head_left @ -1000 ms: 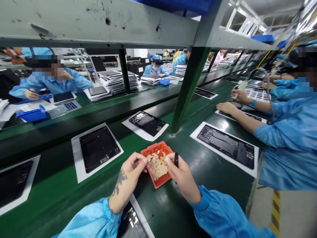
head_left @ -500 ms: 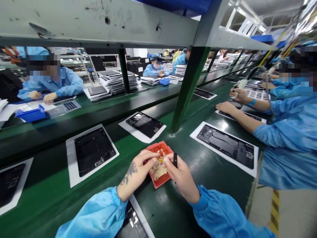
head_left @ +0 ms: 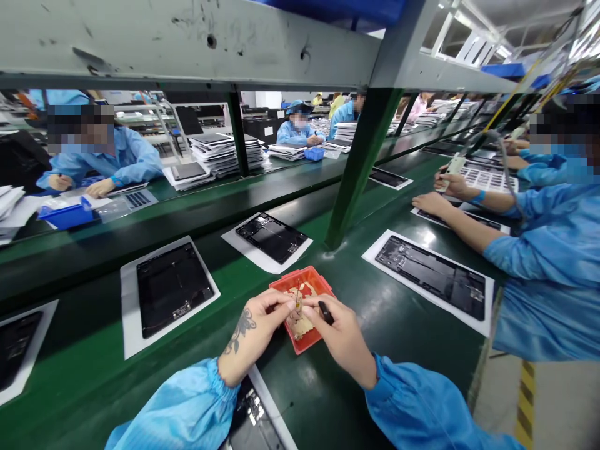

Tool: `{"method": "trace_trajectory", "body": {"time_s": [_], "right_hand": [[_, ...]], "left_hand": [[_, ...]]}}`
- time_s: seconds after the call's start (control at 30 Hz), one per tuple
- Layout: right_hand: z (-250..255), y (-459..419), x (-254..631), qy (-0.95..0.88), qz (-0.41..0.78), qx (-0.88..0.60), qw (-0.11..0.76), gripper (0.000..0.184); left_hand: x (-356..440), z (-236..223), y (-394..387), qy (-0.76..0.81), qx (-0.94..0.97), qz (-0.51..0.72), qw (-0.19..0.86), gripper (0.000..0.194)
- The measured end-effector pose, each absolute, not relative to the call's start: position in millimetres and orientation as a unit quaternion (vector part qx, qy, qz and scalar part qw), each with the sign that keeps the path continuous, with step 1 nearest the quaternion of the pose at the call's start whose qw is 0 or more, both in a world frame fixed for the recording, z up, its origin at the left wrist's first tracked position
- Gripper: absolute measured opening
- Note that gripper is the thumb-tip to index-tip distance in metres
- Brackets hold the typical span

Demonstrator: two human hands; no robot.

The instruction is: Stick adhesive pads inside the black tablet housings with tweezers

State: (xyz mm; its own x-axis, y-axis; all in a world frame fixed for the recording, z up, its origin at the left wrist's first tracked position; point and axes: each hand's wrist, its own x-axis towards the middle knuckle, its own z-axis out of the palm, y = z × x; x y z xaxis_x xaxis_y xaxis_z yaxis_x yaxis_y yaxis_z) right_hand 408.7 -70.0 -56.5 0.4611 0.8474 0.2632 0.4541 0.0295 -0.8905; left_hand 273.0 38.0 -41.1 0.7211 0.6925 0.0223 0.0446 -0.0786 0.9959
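Note:
A small red tray [head_left: 307, 281] of tan flat pieces [head_left: 300, 325] sits on the green belt in front of me. My left hand [head_left: 260, 319] and my right hand [head_left: 340, 334] meet above it. Their fingertips pinch a thin yellow-tipped strip [head_left: 298, 299] between them. A black pen-like tool [head_left: 325, 312] is also held in my right hand. Just under my left sleeve lies an open tablet [head_left: 250, 412] on its white sheet.
Open black tablets on white sheets [head_left: 171, 289] [head_left: 270, 236] [head_left: 434, 275] ride the green conveyor. A green post [head_left: 359, 165] stands behind the tray. A co-worker's arms [head_left: 469, 215] work at the right. Other people and stacked tablets [head_left: 220, 153] are across the belt.
My hands came together over the tray and lifted a thin strip between the fingertips. The tablets on the belt drifted left.

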Motion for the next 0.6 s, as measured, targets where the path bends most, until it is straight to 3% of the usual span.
{"method": "trace_trajectory", "body": {"time_s": [0.23,0.37,0.6], "right_hand": [[-56.8,-69.7,407.6,-0.5,0.258,-0.647,0.515,0.019],[-55.9,-68.9,409.2,-0.479,0.313,-0.635,0.519,0.025],[-52.9,-68.6,409.5,-0.512,0.305,-0.625,0.504,0.026]], "left_hand": [[271.8,-37.1,36.0,0.253,0.733,0.234,0.586,0.021],[268.3,-36.9,37.7,0.259,0.718,0.212,0.61,0.025],[262.2,-39.2,38.7,0.244,0.67,0.182,0.677,0.025]]}}
